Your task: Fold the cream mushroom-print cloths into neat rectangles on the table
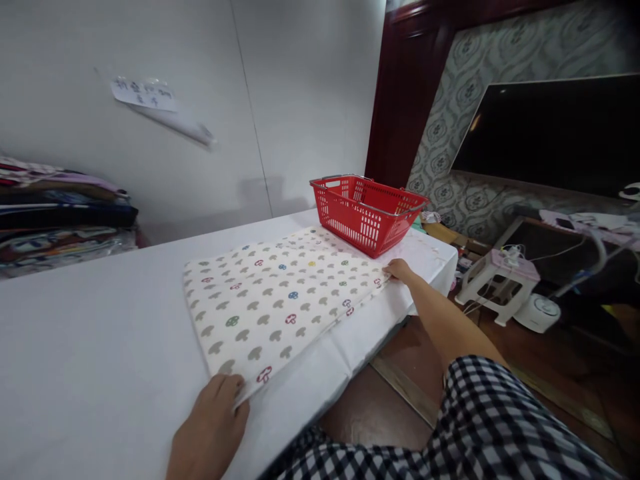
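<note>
A white cloth [280, 300] printed with grey, red, blue and green mushroom shapes lies spread on the table, folded into a long rectangle. My left hand [213, 417] pinches its near left corner between thumb and fingers. At the right end, my right hand [399, 270] grips the other near corner, close to the red basket. The cloth's front edge runs fairly straight between both hands and appears slightly lifted. Its far right part reaches up to the basket, where some of it is hidden.
A red plastic basket [370, 217] stands at the table's far right end. The white-covered table [100, 360] meets a pale wall. Stacked folded fabrics [60, 213] lie at far left. To the right are a plastic stool [500, 280], a white appliance [537, 312] and a television [555, 140].
</note>
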The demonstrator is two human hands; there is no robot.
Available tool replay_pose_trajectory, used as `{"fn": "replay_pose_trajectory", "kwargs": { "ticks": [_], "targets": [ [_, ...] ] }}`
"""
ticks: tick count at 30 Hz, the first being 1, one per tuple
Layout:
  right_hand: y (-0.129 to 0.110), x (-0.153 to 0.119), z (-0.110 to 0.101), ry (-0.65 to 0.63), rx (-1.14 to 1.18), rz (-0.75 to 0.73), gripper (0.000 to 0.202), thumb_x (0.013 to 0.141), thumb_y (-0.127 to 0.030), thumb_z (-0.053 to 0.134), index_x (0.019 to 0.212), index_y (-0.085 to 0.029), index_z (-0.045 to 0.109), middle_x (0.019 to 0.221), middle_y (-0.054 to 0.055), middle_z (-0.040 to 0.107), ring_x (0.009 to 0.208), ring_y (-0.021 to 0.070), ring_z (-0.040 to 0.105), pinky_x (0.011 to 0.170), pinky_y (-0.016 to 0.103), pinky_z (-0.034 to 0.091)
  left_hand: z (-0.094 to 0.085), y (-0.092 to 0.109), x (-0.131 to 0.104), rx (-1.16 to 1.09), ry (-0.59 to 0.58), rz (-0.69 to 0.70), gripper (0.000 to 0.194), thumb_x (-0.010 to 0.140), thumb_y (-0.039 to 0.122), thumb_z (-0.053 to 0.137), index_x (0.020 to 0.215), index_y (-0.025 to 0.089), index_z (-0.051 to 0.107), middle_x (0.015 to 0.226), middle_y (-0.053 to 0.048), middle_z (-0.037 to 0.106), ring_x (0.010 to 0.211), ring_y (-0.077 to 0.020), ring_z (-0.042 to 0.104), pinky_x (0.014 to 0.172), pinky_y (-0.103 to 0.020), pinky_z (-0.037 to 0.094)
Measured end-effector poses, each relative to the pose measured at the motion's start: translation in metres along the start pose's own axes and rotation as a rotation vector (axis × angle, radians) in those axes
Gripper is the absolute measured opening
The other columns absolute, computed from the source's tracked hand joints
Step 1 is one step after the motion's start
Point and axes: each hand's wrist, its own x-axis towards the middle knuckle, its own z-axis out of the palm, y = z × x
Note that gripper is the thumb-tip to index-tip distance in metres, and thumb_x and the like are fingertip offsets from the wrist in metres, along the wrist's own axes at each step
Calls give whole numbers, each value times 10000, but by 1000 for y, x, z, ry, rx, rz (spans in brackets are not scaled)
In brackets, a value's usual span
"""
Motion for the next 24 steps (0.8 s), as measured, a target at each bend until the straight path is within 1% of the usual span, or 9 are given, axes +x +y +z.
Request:
{"fn": "replay_pose_trajectory", "kwargs": {
  "ticks": [2,5,8,10,12,15,18,22,24],
  "targets": [
    [8,3,5,14,-42,47,136,745,-224,695,682,-153,596,549,26,581,638,174,603,589,227,429,2,-4,-3,-6,-14,-62,159,852,370,334,907,305,468,1023,6,570,1019,-209,572,759,-342,488],
    [12,9,8,29,-99,95,161,726,-239,717,665,-147,599,552,41,577,627,192,605,587,247,424,1,-6,-5,-24,-62,-165,153,844,401,331,891,304,438,1023,3,563,922,-216,602,687,-353,480],
    [13,11,7,13,-101,129,215,759,-316,697,666,-145,603,552,49,578,569,183,589,561,258,425,-1,-5,-4,-57,-124,-216,135,837,397,333,833,298,423,958,24,569,780,-195,605,641,-338,462],
    [16,11,4,-14,-71,148,269,822,-361,626,666,-143,599,549,52,585,520,162,570,535,254,426,-3,-4,-3,-89,-134,-209,133,837,379,327,790,292,417,883,40,568,721,-178,589,638,-319,455],
    [19,10,-1,-43,-40,157,293,867,-339,565,655,-138,591,550,55,598,490,139,558,516,238,421,-4,-3,-2,-117,-113,-186,138,831,356,324,753,289,415,809,51,560,707,-170,578,640,-301,451],
    [23,9,-7,-65,-20,142,233,859,-252,571,661,-132,593,556,48,614,483,114,549,493,205,397,-6,-3,-1,-155,-52,-150,135,822,352,336,737,296,425,758,61,551,711,-168,572,646,-289,450],
    [25,8,-6,-47,-28,100,199,877,-237,545,718,-136,609,557,33,613,501,101,549,502,183,396,-6,-6,-1,-190,-14,-138,119,816,354,356,736,302,427,741,67,547,704,-167,565,650,-286,455],
    [23,8,-1,-65,-109,77,210,868,-206,544,685,-126,610,549,45,605,489,108,545,513,198,398,-3,-11,-3,-206,16,-123,89,798,335,373,743,305,436,757,57,551,736,-173,570,658,-286,465],
    [21,8,1,-86,-167,79,198,851,-194,562,676,-119,617,571,59,618,494,117,554,528,213,403,1,-14,-5,-208,-2,-110,90,800,325,362,757,308,439,787,51,554,765,-177,578,671,-293,474]
  ]
}}
